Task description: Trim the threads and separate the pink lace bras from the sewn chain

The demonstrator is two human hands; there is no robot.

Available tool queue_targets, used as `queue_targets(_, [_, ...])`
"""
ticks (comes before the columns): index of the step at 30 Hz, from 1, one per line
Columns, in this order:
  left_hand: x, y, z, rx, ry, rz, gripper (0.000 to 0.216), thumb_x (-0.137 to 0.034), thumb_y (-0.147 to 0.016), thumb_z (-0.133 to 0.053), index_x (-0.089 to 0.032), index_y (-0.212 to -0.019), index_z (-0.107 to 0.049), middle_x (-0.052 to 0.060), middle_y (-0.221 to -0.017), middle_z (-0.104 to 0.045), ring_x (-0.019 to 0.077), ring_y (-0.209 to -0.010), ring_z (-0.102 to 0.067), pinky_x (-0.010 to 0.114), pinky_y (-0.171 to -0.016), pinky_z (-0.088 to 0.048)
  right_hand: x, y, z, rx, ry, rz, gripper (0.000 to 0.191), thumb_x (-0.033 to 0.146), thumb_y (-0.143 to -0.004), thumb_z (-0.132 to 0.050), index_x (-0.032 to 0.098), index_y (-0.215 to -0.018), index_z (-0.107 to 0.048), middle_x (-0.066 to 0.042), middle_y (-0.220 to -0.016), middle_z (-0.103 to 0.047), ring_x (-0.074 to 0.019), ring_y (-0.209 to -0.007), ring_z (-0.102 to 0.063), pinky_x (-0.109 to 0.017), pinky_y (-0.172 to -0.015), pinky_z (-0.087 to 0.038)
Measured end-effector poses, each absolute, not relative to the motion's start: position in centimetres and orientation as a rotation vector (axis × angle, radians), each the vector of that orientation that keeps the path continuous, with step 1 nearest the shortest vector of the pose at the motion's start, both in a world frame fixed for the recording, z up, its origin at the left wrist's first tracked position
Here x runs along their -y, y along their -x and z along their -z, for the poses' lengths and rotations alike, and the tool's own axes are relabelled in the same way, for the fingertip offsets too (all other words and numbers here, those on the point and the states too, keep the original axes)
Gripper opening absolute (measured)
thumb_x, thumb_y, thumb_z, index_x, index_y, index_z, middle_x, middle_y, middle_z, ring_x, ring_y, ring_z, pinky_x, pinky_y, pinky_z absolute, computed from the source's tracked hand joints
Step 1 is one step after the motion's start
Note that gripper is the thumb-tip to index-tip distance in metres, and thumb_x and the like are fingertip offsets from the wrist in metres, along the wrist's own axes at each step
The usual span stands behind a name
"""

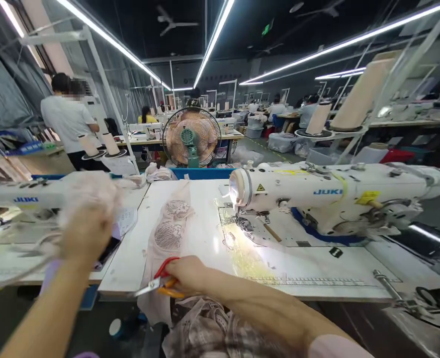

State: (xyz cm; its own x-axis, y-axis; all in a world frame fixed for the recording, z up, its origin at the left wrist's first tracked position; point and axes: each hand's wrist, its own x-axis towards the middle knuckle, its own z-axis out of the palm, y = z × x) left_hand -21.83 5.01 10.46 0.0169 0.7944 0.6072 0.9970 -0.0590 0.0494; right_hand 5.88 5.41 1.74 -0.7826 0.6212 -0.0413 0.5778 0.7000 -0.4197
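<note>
While the left JUKI sewing machine [3, 196] occupied the left tabletop, the person's left hand [85, 233] was raised in front of it, blurred fingers closed around bunched pale pink fabric [95, 191]. Past the seam between tabletops, a lace-cupped bra piece [169, 233] lay lengthwise on the white tabletop [205, 214], its near end draping over the front edge. Above that end, the right hand [188, 273] gripped scissors [154, 285] with red and orange handles, blades pointing left near the edge. Open room remained on the bare strip between the bra piece and the right JUKI sewing machine [294, 181].

Blur made the pink fabric's shape hard to read; it also covered part of the left machine, which ran out of frame. Below the edge, the right forearm partly hid some crumpled lace fabric [205, 328], cut off at the bottom.
</note>
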Motion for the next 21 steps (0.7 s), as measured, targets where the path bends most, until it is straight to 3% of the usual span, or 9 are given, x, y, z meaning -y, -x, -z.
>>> queue_targets(4, [-8.0,18.6,-6.2,1.94,2.127,0.265,0.007,-0.014,-0.089,-0.067,-0.016,-0.085,-0.072,0.006,-0.088,-0.076,0.0235,-0.089,-0.074,0.036,-0.083,-0.058,-4.6,-7.3,-1.8,2.935,0.935,-0.48,0.019,0.025,-0.082,-0.075,0.018,-0.1,-0.073,-0.007,-0.105,-0.076,-0.026,-0.093,-0.071,-0.029,-0.064,-0.048])
queue_targets(7, [-7.6,17.7,-3.8,1.969,2.201,0.097,0.022,-0.009,-0.087,-0.06,-0.015,-0.102,-0.075,0.013,-0.108,-0.079,0.0284,-0.103,-0.075,0.037,-0.09,-0.059,-3.8,-11.3,-2.4,2.955,1.001,-0.445,0.017,0.019,-0.08,-0.075,0.017,-0.096,-0.074,-0.008,-0.104,-0.077,-0.0264,-0.093,-0.071,-0.031,-0.069,-0.048])
queue_targets(11, [-6.3,16.5,-4.0,1.885,2.273,-0.018,0.039,-0.012,-0.092,-0.051,-0.005,-0.128,-0.066,0.028,-0.136,-0.066,0.0398,-0.126,-0.064,0.052,-0.105,-0.052,-2.7,-16.1,-2.8,2.874,1.181,-0.501,0.012,0.018,-0.081,-0.07,0.017,-0.093,-0.073,-0.009,-0.098,-0.077,-0.0276,-0.09,-0.071,-0.032,-0.071,-0.047])
queue_targets(17, [-7.3,10.5,-3.6,1.553,2.577,-0.162,0.064,0.002,-0.088,-0.041,-0.015,-0.149,-0.052,0.016,-0.159,-0.05,0.0275,-0.144,-0.051,0.046,-0.118,-0.043,-1.9,-17.7,-1.6,2.6,1.406,-0.676,0.005,0.021,-0.084,-0.066,0.019,-0.087,-0.07,-0.007,-0.085,-0.074,-0.0247,-0.079,-0.068,-0.029,-0.063,-0.04])
queue_targets(21, [-9.7,7.8,-3.7,1.422,2.66,-0.234,0.055,0.003,-0.089,-0.043,-0.021,-0.134,-0.066,0.014,-0.146,-0.064,0.0273,-0.131,-0.063,0.049,-0.111,-0.049,-1.1,-18.7,-1.3,2.324,1.468,-0.843,0.008,0.017,-0.081,-0.069,0.019,-0.079,-0.061,-0.005,-0.081,-0.068,-0.0216,-0.074,-0.063,-0.028,-0.062,-0.039])
